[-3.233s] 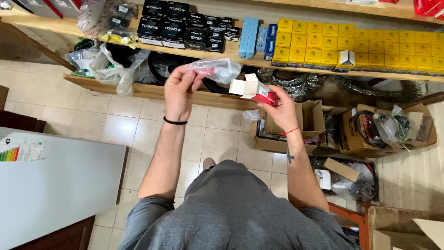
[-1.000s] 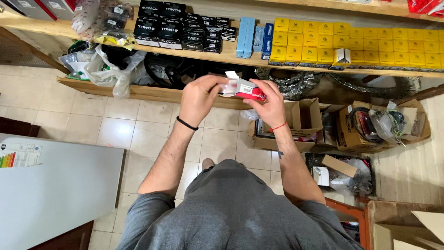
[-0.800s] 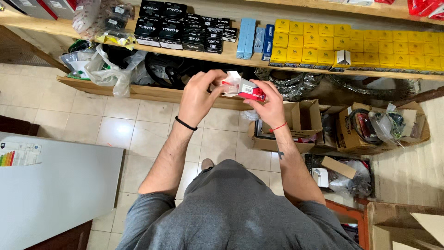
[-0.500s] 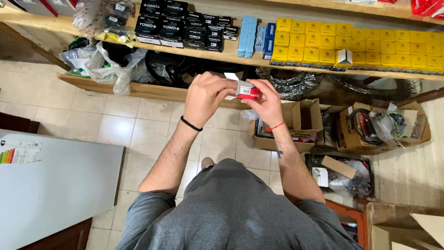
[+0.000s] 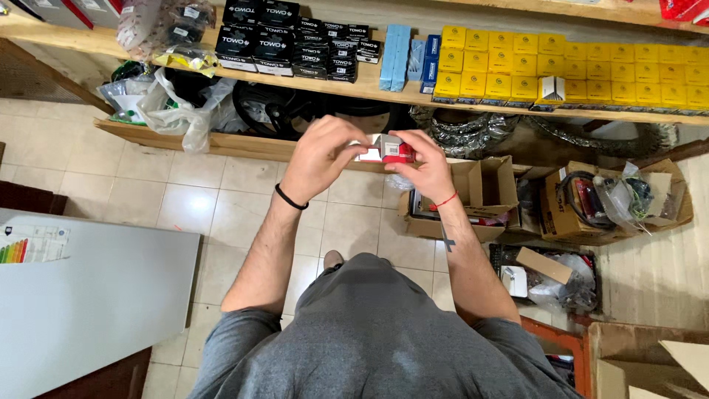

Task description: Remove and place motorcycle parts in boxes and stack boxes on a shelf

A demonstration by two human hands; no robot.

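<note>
- Two long wooden shelves (image 5: 369,85) span the wall, stacked with black boxes (image 5: 292,41) and yellow boxes (image 5: 576,70).
- Below, an open cardboard carton (image 5: 484,196) sits on the tiled floor (image 5: 199,199).
- Both hands meet at chest height: left hand (image 5: 321,155) and right hand (image 5: 421,166) each pinch an end of a small red-and-white box (image 5: 388,150).
- Judging by the grip, its flap is being worked; next calls for a steady hold and a fingertip on the flap.

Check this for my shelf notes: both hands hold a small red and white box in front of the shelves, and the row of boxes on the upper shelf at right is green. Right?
Not quite. The row of boxes on the upper shelf at right is yellow, not green, as the head view shows. The rest stands: the left hand and right hand hold the small red and white box in front of the shelves.
</note>
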